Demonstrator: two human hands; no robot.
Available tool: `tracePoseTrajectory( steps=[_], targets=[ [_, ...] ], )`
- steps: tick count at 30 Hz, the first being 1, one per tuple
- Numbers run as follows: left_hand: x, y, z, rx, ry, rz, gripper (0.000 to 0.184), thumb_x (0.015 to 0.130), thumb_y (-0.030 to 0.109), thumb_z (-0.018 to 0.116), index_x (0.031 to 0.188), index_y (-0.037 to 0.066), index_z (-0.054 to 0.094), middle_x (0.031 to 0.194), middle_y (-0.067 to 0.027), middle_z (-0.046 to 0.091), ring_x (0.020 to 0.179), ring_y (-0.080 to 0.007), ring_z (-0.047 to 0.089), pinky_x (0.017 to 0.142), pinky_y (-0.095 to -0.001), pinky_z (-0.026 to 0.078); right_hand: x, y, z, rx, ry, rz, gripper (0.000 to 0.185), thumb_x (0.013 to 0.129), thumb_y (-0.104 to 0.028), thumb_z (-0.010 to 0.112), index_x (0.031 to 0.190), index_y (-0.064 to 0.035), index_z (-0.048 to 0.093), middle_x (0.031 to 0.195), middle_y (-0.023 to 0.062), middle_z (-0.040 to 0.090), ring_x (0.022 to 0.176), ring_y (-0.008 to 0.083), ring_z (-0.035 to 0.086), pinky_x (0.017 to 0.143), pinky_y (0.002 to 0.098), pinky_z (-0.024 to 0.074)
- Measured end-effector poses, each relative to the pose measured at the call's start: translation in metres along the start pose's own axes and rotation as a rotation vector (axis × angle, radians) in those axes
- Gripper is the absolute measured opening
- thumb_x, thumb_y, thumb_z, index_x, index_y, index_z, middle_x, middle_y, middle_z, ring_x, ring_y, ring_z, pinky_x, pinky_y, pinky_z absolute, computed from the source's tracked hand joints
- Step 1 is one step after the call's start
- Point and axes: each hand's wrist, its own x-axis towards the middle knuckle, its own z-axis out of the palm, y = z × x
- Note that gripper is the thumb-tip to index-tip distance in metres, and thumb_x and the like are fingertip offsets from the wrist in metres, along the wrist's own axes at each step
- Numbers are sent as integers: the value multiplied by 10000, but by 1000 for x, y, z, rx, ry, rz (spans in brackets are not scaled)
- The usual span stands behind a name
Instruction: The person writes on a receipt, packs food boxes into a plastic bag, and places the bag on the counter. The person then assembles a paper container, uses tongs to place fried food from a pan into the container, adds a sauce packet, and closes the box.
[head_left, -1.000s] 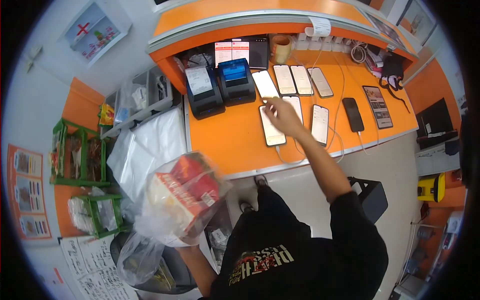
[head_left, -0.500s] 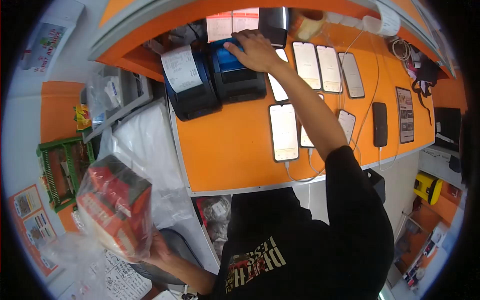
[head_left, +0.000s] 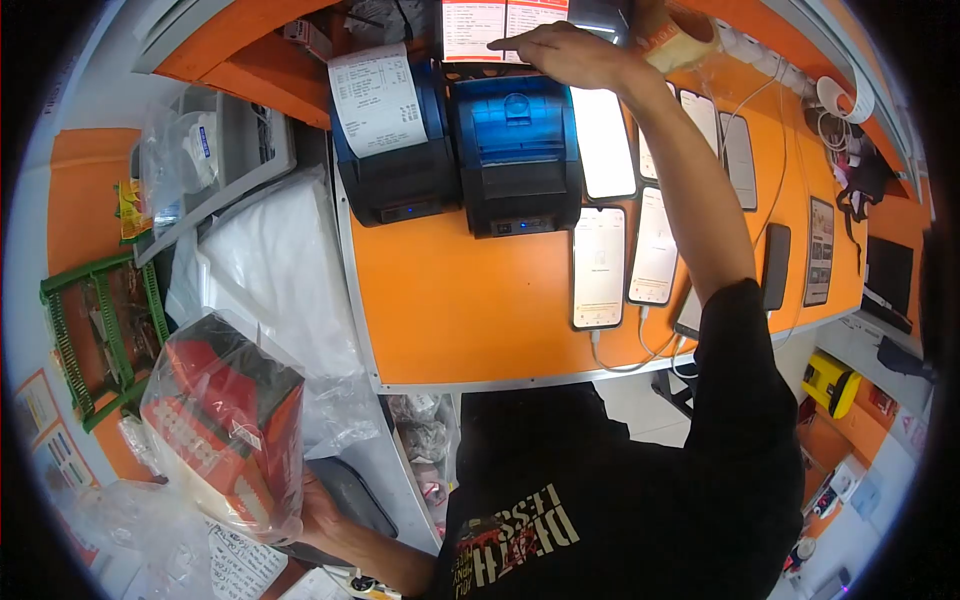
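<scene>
At the lower left my left hand (head_left: 322, 516) grips a clear plastic bag (head_left: 225, 425) with a red and orange printed box inside, its fingers partly hidden behind the bag. My right hand (head_left: 575, 55) holds nothing; its index finger stretches out to the lit screen (head_left: 475, 30) of red and white lists at the back, seemingly touching it. Below that screen stands a receipt printer (head_left: 520, 180) with a blue lid. A second printer (head_left: 405, 190) beside it has a long printed receipt (head_left: 378, 100) hanging out.
Several phones lie on the orange counter (head_left: 450, 320), among them a lit one (head_left: 598, 270) with a cable plugged in. A tape roll (head_left: 690, 45) stands at the back. White plastic bags (head_left: 285, 275), a grey tray (head_left: 250, 175) and a green rack (head_left: 105, 335) are at left.
My right hand has moved from the blue printer lid up to the lit screen, index finger extended. The view has shifted, showing the printers larger. My left hand still holds the bag.
</scene>
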Motion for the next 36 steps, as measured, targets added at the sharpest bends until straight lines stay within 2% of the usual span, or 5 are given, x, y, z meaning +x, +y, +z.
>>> tracePoseTrajectory(
  steps=[5,8,14,19,36],
  targets=[
    [1,-1,5,27,127,56,832,902,330,733,1541,17,303,1575,-242,332,1441,-432,341,1199,-628,266,20,11,9,58,-125,123,687,1011,-570,242,1469,-137,514,1519,141,484,1407,335,447,1177,468,337],
    [3,-4,5,-58,47,23,836,904,347,729,1538,10,302,1573,-242,334,1436,-435,347,1195,-631,273,24,14,8,120,-194,62,697,1004,-584,248,1459,-135,526,1518,151,482,1400,343,453,1167,470,347],
    [-3,-18,18,19,313,87,832,910,358,720,1533,-3,302,1566,-235,352,1424,-435,368,1196,-620,282,23,12,16,106,-197,64,631,1031,-512,232,1475,-158,505,1519,149,480,1387,352,463,1166,461,348],
    [-1,-16,-58,116,-6,-44,644,967,332,633,1472,0,410,1458,-212,500,1333,-381,493,1168,-541,361,16,4,4,66,-191,103,618,1031,-512,247,1479,-171,502,1527,134,475,1386,343,465,1171,455,342],
    [-18,-75,-1,86,-44,-175,556,1002,286,567,1465,16,419,1466,-177,500,1334,-315,500,1148,-466,383,0,12,3,63,-126,121,574,1052,-443,230,1511,-182,455,1563,126,421,1436,336,403,1197,465,315]
  ],
)
